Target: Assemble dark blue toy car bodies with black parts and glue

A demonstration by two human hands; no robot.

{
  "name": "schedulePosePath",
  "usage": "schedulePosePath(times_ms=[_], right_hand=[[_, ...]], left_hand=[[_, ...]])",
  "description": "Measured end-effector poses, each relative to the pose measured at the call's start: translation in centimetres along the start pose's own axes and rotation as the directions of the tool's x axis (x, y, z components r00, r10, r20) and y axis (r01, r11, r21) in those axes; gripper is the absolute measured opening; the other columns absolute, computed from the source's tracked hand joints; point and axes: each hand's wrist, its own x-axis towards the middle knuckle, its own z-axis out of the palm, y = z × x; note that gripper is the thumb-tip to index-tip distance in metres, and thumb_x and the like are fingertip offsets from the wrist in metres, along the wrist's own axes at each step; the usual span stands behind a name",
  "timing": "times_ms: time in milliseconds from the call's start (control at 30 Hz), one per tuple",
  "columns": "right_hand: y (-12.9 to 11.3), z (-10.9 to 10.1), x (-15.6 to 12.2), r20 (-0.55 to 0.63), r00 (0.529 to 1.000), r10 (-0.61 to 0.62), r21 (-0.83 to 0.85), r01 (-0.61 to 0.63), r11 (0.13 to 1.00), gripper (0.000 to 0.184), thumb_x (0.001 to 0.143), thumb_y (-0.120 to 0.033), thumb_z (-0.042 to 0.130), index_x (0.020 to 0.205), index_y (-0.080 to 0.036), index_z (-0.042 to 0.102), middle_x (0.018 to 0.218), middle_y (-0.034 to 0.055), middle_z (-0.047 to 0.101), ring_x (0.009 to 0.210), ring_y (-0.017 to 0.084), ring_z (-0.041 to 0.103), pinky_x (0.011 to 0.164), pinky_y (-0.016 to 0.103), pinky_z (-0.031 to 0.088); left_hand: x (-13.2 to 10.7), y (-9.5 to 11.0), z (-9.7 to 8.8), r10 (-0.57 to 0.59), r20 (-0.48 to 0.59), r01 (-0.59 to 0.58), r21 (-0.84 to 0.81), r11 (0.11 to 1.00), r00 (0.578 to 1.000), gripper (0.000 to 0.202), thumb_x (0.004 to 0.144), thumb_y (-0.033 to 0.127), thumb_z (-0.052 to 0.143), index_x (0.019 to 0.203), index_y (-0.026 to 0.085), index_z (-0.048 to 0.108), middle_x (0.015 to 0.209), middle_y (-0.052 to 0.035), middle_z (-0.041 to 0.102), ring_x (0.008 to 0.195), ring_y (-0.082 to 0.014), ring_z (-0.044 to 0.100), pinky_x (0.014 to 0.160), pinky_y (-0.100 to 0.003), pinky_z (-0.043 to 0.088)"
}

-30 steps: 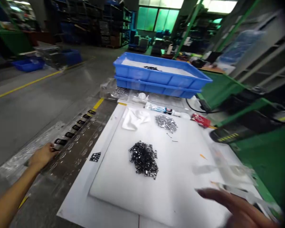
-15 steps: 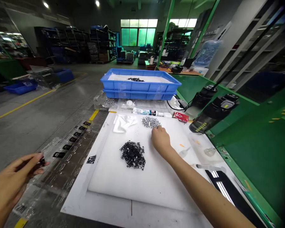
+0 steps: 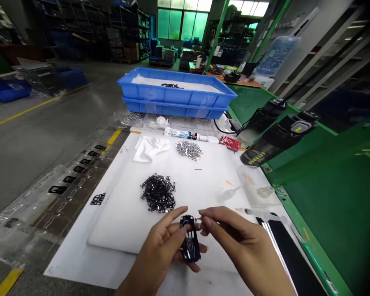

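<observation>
My left hand (image 3: 163, 246) grips a dark, glossy toy car body (image 3: 191, 246) with window-like openings, held over the near part of the white foam pad (image 3: 123, 230). Close by its upper right side, the thumb and index finger of my right hand (image 3: 234, 234) pinch a tiny silvery part (image 3: 198, 220); its exact shape is too small to make out. Beyond my hands lies a heap of small black frame-like plastic pieces (image 3: 158, 193). Farther back sits a pile of small silver parts (image 3: 189, 150), with one thin piece (image 3: 198, 169) lying apart from it.
Blue stacked trays (image 3: 175, 96) stand at the back. Before them lie a white cloth (image 3: 151, 148), a glue tube (image 3: 180, 133) and a red packet (image 3: 230, 142). Black bottles (image 3: 274, 139) stand right, near the green partition (image 3: 323, 172). Left is a clear blister tray (image 3: 61, 201) with black pieces.
My left hand has come from the far left to the front middle with the dark car body. My right hand has drawn back from the silver pile to meet it. The view has tilted down.
</observation>
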Motion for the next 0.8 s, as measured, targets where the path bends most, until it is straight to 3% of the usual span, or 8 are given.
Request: schedulePosePath(times_ms=[67, 133, 200, 333, 467, 567, 700, 800], right_hand=[[0.8, -0.6, -0.9, -0.042, 0.989, 0.142, 0.176, -0.132, 0.975, 0.03, 0.087, -0.049, 0.078, 0.103, -0.024, 0.077, 0.094, 0.0041, 0.077, 0.083, 0.02, 0.076, 0.07, 0.022, 0.063], [1.7, -0.7, -1.3, -0.104, 0.972, 0.212, 0.208, -0.187, 0.96, 0.029, 0.083, -0.048, 0.081, 0.1, -0.024, 0.077, 0.09, 0.0038, 0.077, 0.079, 0.02, 0.075, 0.066, 0.022, 0.063], [2.5, -0.4, -1.3, -0.157, 0.97, 0.185, 0.182, -0.156, 0.971, 0.025, 0.084, -0.046, 0.08, 0.093, -0.024, 0.077, 0.092, 0.0038, 0.077, 0.077, 0.02, 0.074, 0.064, 0.021, 0.062], [3.2, 0.6, -1.2, -0.232, 0.972, 0.04, 0.101, -0.016, 0.995, 0.015, 0.089, -0.041, 0.075, 0.089, -0.025, 0.074, 0.106, 0.0033, 0.073, 0.091, 0.018, 0.072, 0.073, 0.018, 0.059], [3.0, 1.1, -0.9, -0.142, 0.97, 0.198, 0.275, -0.154, 0.949, 0.022, 0.092, -0.046, 0.071, 0.095, -0.024, 0.068, 0.092, 0.0019, 0.067, 0.058, 0.012, 0.06, 0.051, 0.021, 0.054], [3.0, 1.5, -0.9, -0.07, 0.963, 0.261, 0.297, -0.229, 0.927, 0.029, 0.091, -0.051, 0.07, 0.098, -0.023, 0.065, 0.087, 0.0024, 0.066, 0.055, 0.013, 0.058, 0.045, 0.022, 0.051], [2.9, 2.9, -1.3, -0.196, 0.953, 0.23, 0.211, -0.188, 0.959, 0.029, 0.093, -0.051, 0.067, 0.094, -0.023, 0.063, 0.084, 0.0036, 0.065, 0.074, 0.018, 0.065, 0.057, 0.023, 0.056], [2.5, 3.9, -1.8, -0.25, 0.938, 0.239, 0.254, -0.175, 0.951, 0.028, 0.093, -0.05, 0.068, 0.095, -0.023, 0.061, 0.092, 0.0056, 0.067, 0.083, 0.019, 0.067, 0.068, 0.026, 0.058]], left_hand=[[1.1, -0.5, 0.6, 0.005, 0.002, -0.005, 0.072, 0.997, 1.0, 0.06, 0.089, 0.04, 0.075, 0.14, 0.019, 0.051, 0.108, -0.0156, 0.075, 0.086, -0.032, 0.078, 0.054, -0.031, 0.06], [1.6, -0.6, 1.0, 0.002, 0.034, -0.006, 0.132, 0.991, 0.999, 0.047, 0.092, 0.041, 0.071, 0.13, 0.019, 0.056, 0.104, -0.0136, 0.075, 0.082, -0.0294, 0.079, 0.05, -0.026, 0.056], [1.8, -0.4, 1.4, 0.001, 0.069, -0.013, 0.177, 0.984, 0.998, 0.036, 0.094, 0.043, 0.068, 0.119, 0.019, 0.06, 0.101, -0.0119, 0.075, 0.081, -0.0271, 0.078, 0.049, -0.023, 0.054], [2.0, -0.3, 1.8, 0.0, 0.077, -0.017, 0.229, 0.973, 0.997, 0.031, 0.094, 0.045, 0.068, 0.11, 0.019, 0.063, 0.089, -0.0084, 0.074, 0.078, -0.0251, 0.077, 0.048, -0.022, 0.053], [2.0, -0.6, 1.9, -0.01, 0.063, -0.005, 0.243, 0.97, 0.998, 0.032, 0.093, 0.047, 0.068, 0.109, 0.02, 0.065, 0.085, -0.0076, 0.074, 0.073, -0.0231, 0.076, 0.046, -0.022, 0.053], [2.0, -0.9, 2.1, 0.013, 0.064, -0.03, 0.27, 0.962, 0.998, 0.032, 0.093, 0.049, 0.069, 0.108, 0.02, 0.066, 0.083, -0.0061, 0.074, 0.064, -0.0176, 0.069, 0.048, -0.024, 0.056], [1.9, -1.2, 2.3, 0.081, -0.067, -0.048, 0.4, 0.915, 0.994, 0.037, 0.092, 0.057, 0.065, 0.103, 0.022, 0.071, 0.075, -0.0043, 0.072, 0.051, -0.0142, 0.058, 0.045, -0.026, 0.054], [1.7, -1.7, 2.3, 0.175, -0.15, -0.079, 0.498, 0.864, 0.973, 0.037, 0.093, 0.06, 0.062, 0.098, 0.026, 0.073, 0.081, -0.0069, 0.076, 0.062, -0.0197, 0.066, 0.054, -0.031, 0.055]])
